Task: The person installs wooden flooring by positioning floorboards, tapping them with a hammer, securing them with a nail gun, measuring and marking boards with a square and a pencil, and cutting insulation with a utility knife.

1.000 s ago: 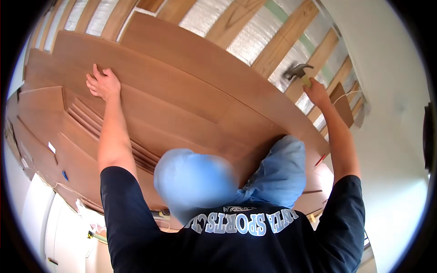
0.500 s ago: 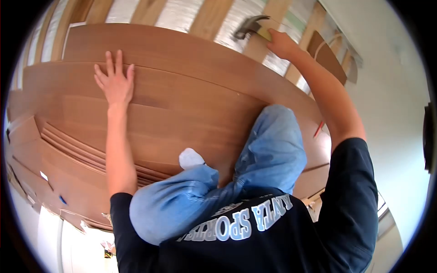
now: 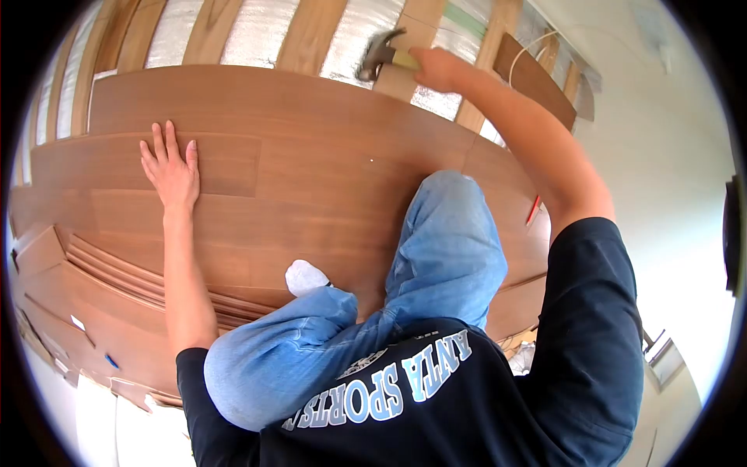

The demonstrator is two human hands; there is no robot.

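At the near left of the laid floorboards (image 3: 334, 132), a small blue object (image 3: 112, 360) lies on a brown surface, and a stack of narrow brown planks (image 3: 117, 268) runs along their near side. The person's left hand (image 3: 173, 175) presses flat on the floorboards' left part, fingers spread wide. Beyond their far edge, silver foil (image 3: 261, 33) shows between bare wooden joists (image 3: 311, 35). A white-socked foot (image 3: 306, 278) rests toward the floorboards' near side. Past their far edge, over the joists, is a claw hammer (image 3: 381, 56), its handle gripped by the right hand (image 3: 440, 70); whether its head touches anything is unclear. A slim red object (image 3: 534, 210) lies at the floorboards' right end, and a loose brown board (image 3: 537, 74) sits beyond their far right edge.
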